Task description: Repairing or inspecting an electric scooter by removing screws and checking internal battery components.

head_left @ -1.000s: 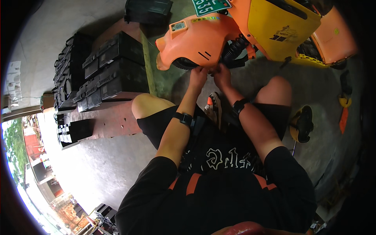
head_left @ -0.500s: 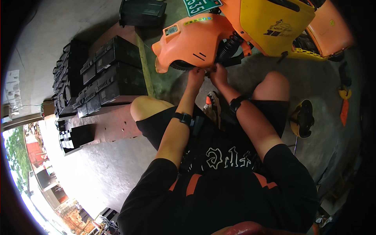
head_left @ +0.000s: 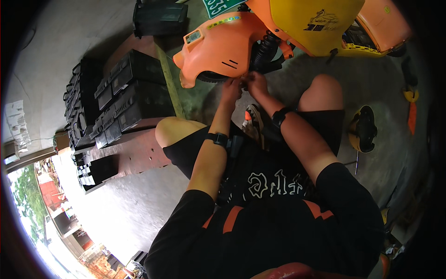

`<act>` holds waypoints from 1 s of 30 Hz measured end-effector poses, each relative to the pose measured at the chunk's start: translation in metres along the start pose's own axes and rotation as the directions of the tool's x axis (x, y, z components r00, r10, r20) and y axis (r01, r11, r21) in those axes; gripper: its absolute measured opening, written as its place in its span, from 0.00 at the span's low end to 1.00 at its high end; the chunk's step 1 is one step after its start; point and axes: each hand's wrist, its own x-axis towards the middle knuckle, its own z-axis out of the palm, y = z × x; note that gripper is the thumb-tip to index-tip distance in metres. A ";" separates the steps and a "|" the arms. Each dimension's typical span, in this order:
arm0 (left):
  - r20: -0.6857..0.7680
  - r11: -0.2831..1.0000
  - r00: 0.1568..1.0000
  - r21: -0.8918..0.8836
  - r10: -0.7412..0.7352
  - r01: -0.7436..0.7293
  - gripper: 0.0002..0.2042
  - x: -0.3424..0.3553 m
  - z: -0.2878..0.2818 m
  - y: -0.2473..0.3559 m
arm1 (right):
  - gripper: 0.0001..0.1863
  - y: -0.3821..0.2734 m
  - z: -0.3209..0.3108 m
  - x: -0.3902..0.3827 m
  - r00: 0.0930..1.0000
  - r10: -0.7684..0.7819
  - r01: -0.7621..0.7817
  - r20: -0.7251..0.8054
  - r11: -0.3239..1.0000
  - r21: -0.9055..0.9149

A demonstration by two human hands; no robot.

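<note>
My left hand (head_left: pixel 231 89) and my right hand (head_left: pixel 256 84) meet at the lower edge of an orange scooter fender (head_left: pixel 225 49). The fingers of both are closed and press together close to that edge. Whatever they pinch is hidden by the fingers or too small to make out. Under the fender a dark tire (head_left: pixel 213 76) shows in part. Just beyond my right hand stands a black coil-spring shock absorber (head_left: pixel 265 49). The scooter's yellow body panel (head_left: pixel 316 25) rises to the right of the fender.
Stacked black battery-like boxes (head_left: pixel 139 86) fill the left, with a reddish board (head_left: pixel 144 149) beside them. A dark plastic bin (head_left: pixel 158 19) stands at the far left. On the floor at right lie a yellow-and-black helmet-like object (head_left: pixel 363 130) and an orange-bladed tool (head_left: pixel 411 118).
The view has shifted slightly, so the scooter sits a little farther left and higher. Both hands stay at the fender's lower edge with small finger movements.
</note>
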 end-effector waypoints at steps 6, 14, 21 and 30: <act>0.036 0.998 0.998 -0.039 -0.044 0.045 0.10 0.003 -0.006 -0.006 | 0.08 -0.001 0.005 -0.007 0.996 0.060 -0.064 -0.068 0.997 -0.046; -0.076 0.991 0.994 0.113 0.081 -0.072 0.09 0.000 -0.003 -0.004 | 0.10 -0.004 0.007 -0.011 0.952 0.296 -0.304 0.075 0.899 0.315; -0.112 0.959 0.982 0.258 0.151 -0.118 0.09 0.005 -0.009 -0.003 | 0.13 0.000 0.013 -0.015 0.839 0.479 -0.536 0.260 0.636 0.555; -0.011 0.998 1.000 0.064 -0.016 0.017 0.13 0.006 -0.009 -0.006 | 0.15 -0.008 0.010 -0.015 0.986 0.137 -0.138 -0.097 0.990 -0.004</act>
